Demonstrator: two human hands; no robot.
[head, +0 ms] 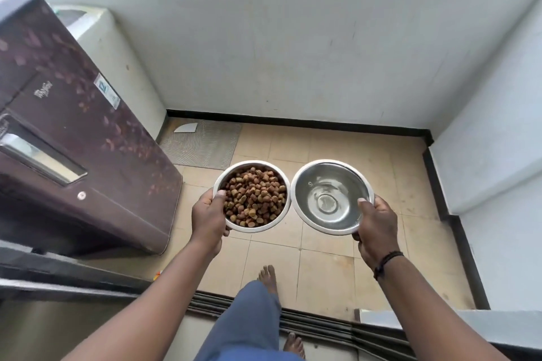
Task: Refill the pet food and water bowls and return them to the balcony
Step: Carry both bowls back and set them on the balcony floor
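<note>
Head view: the left hand point(208, 215) holds the steel food bowl point(251, 196), heaped with kibble point(254, 199), fingers clamped on its rim. The right hand point(374, 227) grips the water bowl point(333, 196) the same way, water inside. Both bowls hang side by side above the balcony floor point(322, 258). Refilling looks finished; setting them down remains.
</note>
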